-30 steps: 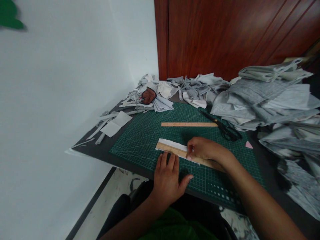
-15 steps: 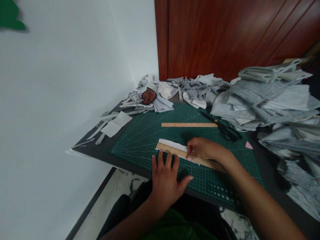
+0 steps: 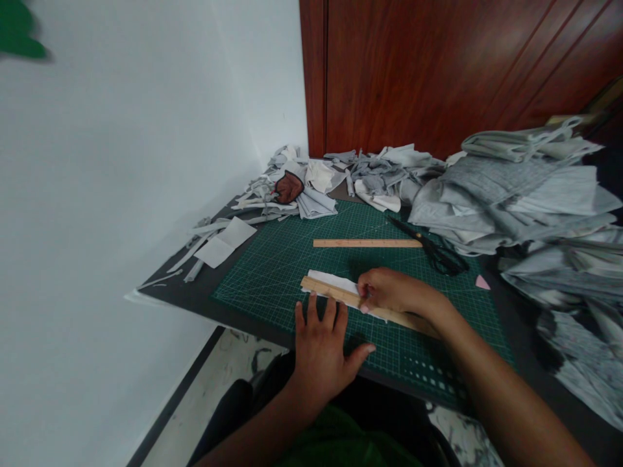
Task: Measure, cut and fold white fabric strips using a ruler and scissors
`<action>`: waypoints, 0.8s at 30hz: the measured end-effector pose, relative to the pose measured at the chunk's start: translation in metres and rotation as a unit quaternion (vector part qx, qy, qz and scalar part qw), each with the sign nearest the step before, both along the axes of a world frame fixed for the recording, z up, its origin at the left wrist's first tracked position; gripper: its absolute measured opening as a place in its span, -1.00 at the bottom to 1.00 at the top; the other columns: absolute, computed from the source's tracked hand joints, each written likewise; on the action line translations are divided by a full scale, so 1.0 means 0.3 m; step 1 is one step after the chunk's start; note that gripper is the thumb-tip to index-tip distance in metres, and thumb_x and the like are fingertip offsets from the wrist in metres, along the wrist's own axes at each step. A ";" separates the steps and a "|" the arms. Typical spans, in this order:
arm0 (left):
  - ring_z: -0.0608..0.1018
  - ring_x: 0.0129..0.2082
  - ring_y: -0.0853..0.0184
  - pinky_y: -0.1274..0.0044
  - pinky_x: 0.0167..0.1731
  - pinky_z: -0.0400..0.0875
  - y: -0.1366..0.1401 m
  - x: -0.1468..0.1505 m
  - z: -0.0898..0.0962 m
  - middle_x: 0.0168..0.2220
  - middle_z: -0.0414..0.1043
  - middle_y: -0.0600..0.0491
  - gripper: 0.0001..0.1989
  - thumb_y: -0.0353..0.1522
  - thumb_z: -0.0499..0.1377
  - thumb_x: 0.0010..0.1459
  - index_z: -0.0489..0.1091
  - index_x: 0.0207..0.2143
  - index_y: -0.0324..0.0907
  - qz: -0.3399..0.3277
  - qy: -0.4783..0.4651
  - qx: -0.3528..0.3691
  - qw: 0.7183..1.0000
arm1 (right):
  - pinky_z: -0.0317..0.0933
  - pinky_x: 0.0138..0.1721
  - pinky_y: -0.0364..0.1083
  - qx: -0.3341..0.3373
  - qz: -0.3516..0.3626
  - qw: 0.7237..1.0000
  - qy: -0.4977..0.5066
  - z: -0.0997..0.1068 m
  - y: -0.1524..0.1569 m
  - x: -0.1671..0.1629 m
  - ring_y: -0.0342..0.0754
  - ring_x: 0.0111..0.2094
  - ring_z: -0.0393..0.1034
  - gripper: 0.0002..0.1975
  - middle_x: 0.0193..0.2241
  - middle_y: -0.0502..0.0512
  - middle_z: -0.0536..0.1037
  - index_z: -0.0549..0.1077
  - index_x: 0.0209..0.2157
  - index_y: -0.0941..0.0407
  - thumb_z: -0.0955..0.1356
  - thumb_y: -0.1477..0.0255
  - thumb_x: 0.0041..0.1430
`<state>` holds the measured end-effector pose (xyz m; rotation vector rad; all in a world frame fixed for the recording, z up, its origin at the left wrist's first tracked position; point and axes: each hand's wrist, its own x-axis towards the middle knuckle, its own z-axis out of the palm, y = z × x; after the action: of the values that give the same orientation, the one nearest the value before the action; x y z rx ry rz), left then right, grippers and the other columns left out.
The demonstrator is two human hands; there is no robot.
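Note:
A wooden ruler (image 3: pixel 335 294) lies at a slant over a strip of white fabric (image 3: pixel 335 279) on the green cutting mat (image 3: pixel 277 259). My left hand (image 3: pixel 321 350) is spread flat, its fingertips at the ruler's near edge and its thumb stretched out to the right. The fingers of my right hand (image 3: pixel 384 289) are pinched on the ruler around its middle. My right forearm hides the ruler's right end. Farther back on the mat lies a second wooden ruler (image 3: pixel 365 243), its right end by the black scissors (image 3: pixel 433 250).
Grey and white fabric scraps (image 3: pixel 316 181) are heaped along the back. A tall pile of folded grey cloth (image 3: pixel 511 188) stands on the right. A white piece (image 3: pixel 226 241) and narrow strips lie at left. The wall (image 3: pixel 121 162) borders the table's left side.
My right hand has shifted slightly left, and the ruler under it has slid a little left over the white strip. My left hand has stayed almost in place.

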<state>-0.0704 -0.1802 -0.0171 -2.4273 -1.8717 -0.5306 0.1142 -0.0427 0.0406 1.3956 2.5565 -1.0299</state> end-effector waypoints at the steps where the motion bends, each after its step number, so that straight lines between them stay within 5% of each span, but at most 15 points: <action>1: 0.26 0.33 -0.29 -0.19 0.27 0.08 0.001 -0.001 -0.004 0.26 0.38 -0.20 -0.23 0.16 0.12 0.26 0.38 0.25 -0.22 0.000 -0.003 0.006 1.000 | 0.10 -0.42 -0.14 -0.002 0.000 1.000 0.005 -0.002 0.001 0.001 -0.03 -0.37 0.44 -0.87 -0.41 0.01 0.57 0.63 -0.34 0.12 0.53 0.41 0.02; 6: 0.29 0.31 -0.25 -0.13 0.29 0.11 0.004 -0.001 -0.020 0.25 0.37 -0.32 -0.14 0.17 0.11 0.27 0.33 0.27 -0.40 0.014 -0.018 0.039 0.999 | 0.08 -0.44 -0.14 -0.008 0.004 1.000 0.020 -0.008 0.006 0.005 -0.05 -0.39 0.41 -0.86 -0.43 -0.01 0.54 0.61 -0.36 0.12 0.54 0.40 0.00; 24: 0.32 0.29 -0.27 -0.15 0.28 0.13 0.006 0.002 -0.005 0.24 0.42 -0.24 -0.21 0.15 0.08 0.29 0.44 0.20 -0.33 0.011 0.000 0.023 1.000 | 0.07 -0.44 -0.14 0.002 -0.006 0.999 0.033 -0.013 0.006 -0.003 -0.07 -0.41 0.40 -0.89 -0.46 -0.04 0.54 0.62 -0.37 0.10 0.54 0.45 -0.02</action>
<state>-0.0697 -0.1784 -0.0185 -2.3751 -1.8637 -0.5646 0.1132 -0.0410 0.0368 1.4021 2.6002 -1.0928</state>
